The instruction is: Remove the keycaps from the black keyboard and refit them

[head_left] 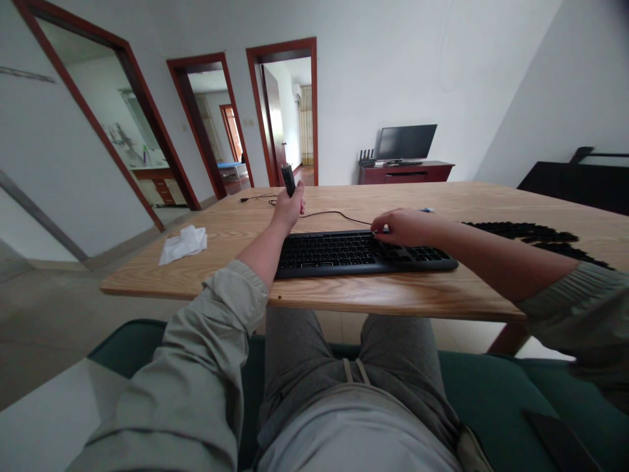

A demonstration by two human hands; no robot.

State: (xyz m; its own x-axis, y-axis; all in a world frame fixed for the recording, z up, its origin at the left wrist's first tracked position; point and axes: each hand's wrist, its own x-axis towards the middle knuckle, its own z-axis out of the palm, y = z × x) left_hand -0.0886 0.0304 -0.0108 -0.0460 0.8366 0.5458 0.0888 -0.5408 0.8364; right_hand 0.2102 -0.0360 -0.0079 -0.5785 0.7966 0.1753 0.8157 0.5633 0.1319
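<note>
A black keyboard (334, 252) lies on the wooden table in front of me, its cable running off behind it. My left hand (289, 204) is closed around a short black stick-shaped object (288, 178), held upright above the table behind the keyboard's left part; its exact kind does not show. My right hand (396, 226) reaches over the keyboard's right half. Its thumb and fingers are pinched together at the back edge of the keys, and whatever is between them is too small to make out. The right hand and forearm cover some of the keys.
Rows of small black pieces (521, 231), apparently keycaps, lie to the right on the table (236, 252). A crumpled white tissue (184, 244) is at the left. Behind my right hand lies a small blue and white item (426, 210). The black cable (334, 212) crosses behind the keyboard.
</note>
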